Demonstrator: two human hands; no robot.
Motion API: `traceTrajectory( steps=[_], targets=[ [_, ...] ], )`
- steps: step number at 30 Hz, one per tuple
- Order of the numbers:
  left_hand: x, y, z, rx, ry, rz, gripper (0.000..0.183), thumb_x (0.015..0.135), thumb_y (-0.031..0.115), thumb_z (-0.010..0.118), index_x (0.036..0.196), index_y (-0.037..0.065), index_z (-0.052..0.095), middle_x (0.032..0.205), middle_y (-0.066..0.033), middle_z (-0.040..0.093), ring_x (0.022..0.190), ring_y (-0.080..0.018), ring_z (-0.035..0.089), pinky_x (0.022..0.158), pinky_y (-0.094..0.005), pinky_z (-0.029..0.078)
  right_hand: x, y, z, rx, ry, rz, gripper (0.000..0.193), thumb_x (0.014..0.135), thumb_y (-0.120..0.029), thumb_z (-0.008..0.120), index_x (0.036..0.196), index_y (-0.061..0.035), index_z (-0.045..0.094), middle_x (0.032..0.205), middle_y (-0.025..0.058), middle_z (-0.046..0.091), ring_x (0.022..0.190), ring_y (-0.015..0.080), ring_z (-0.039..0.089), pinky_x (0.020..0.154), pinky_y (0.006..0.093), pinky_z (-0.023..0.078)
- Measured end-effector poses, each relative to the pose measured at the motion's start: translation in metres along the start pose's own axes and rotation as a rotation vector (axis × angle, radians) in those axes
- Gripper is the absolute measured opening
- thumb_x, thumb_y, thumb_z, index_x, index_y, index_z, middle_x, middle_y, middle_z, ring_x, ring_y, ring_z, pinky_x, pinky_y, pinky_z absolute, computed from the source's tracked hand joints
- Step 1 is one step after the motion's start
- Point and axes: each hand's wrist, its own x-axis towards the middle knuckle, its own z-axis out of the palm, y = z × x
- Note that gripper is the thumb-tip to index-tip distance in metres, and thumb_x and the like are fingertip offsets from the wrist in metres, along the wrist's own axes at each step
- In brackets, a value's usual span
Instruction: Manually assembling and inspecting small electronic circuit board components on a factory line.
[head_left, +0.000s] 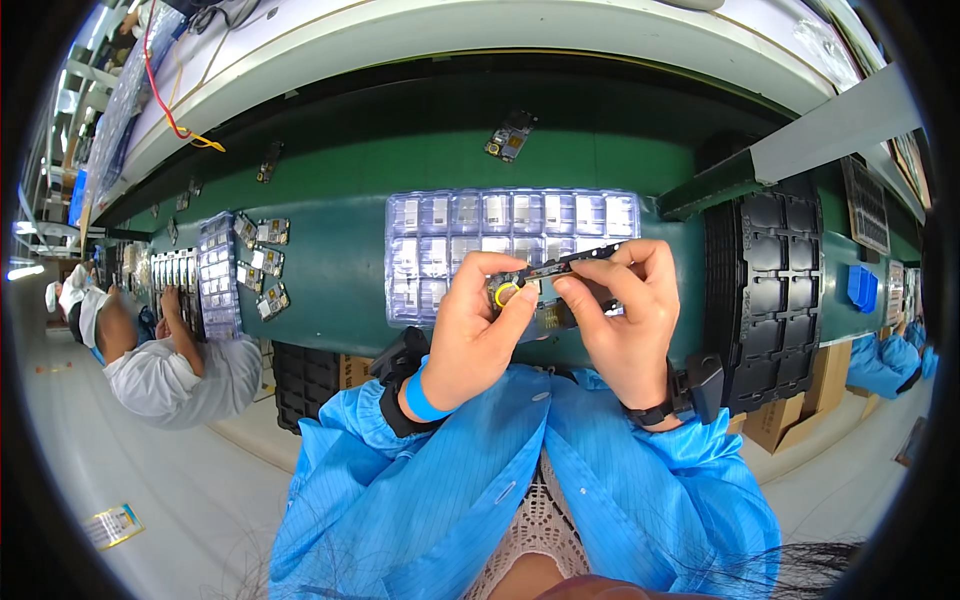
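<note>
Left hand (472, 318) and right hand (632, 308) grip circuit board (547, 270) above tray (390, 265) of silvery pieces (496, 211).

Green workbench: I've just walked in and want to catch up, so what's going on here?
A person in a blue coat is handling a small circuit board with both hands: the left hand grips it beside a yellow ring, and the right hand holds its other side. They are over a clear plastic tray on the green workbench. Loose boards lie left of the tray, and stacked black trays sit at the right.
</note>
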Motion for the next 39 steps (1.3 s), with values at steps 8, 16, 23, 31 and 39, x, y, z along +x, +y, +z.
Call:
traceTrajectory(
  steps=[8, 16, 23, 31, 39],
  targets=[
    [0.000, 0.000, 0.002, -0.039, -0.002, 0.020, 0.021, 0.085, 0.000, 0.048, 0.103, 0.002, 0.037, 0.091, -0.0063, 0.052, 0.079, -0.0060, 0.051, 0.067, -0.0203, 0.043, 0.002, -0.004, -0.006, 0.059, -0.051, 0.194, 0.038, 0.059, -0.007, 0.077, 0.091, -0.0047, 0.057, 0.089, 0.0072, 0.042, 0.065, 0.0164, 0.051, 0.053, 0.0274, 0.045],
    [0.001, -0.007, 0.000, -0.044, 0.018, 0.036, 0.022, 0.086, 0.000, 0.047, 0.105, 0.002, 0.036, 0.090, -0.0058, 0.052, 0.077, -0.0054, 0.050, 0.066, -0.0200, 0.043, -0.008, 0.001, -0.011, -0.077, -0.085, 0.084, 0.025, 0.059, -0.010, 0.074, 0.082, -0.0072, 0.062, 0.098, 0.0102, 0.046, 0.095, 0.0258, 0.041, 0.080, 0.0363, 0.033],
    [0.000, -0.012, 0.006, 0.053, 0.113, 0.121, 0.022, 0.086, 0.002, 0.048, 0.105, 0.002, 0.037, 0.082, -0.0033, 0.049, 0.070, -0.0035, 0.045, 0.057, -0.0182, 0.038, -0.008, -0.001, 0.002, -0.065, -0.088, 0.134, 0.020, 0.063, -0.009, 0.069, 0.083, -0.0067, 0.064, 0.100, 0.0087, 0.049, 0.096, 0.0262, 0.041, 0.082, 0.0363, 0.030],
    [0.000, -0.012, 0.001, 0.048, 0.084, 0.095, 0.022, 0.087, 0.002, 0.047, 0.105, 0.002, 0.035, 0.087, -0.0058, 0.051, 0.075, -0.0049, 0.049, 0.063, -0.0193, 0.042, -0.008, -0.001, 0.001, 0.141, -0.118, 0.281, 0.017, 0.066, -0.007, 0.069, 0.082, -0.0052, 0.064, 0.098, 0.0091, 0.050, 0.094, 0.0252, 0.042, 0.082, 0.0349, 0.033],
    [0.002, -0.019, 0.002, 0.047, 0.094, 0.106, 0.021, 0.087, 0.003, 0.047, 0.104, 0.002, 0.035, 0.089, -0.0069, 0.053, 0.076, -0.0059, 0.051, 0.065, -0.0205, 0.044, -0.007, -0.005, 0.003, -0.011, -0.078, 0.199, 0.016, 0.065, -0.007, 0.068, 0.081, -0.0077, 0.065, 0.100, 0.0104, 0.048, 0.098, 0.0263, 0.040, 0.085, 0.0362, 0.030]
  ],
)
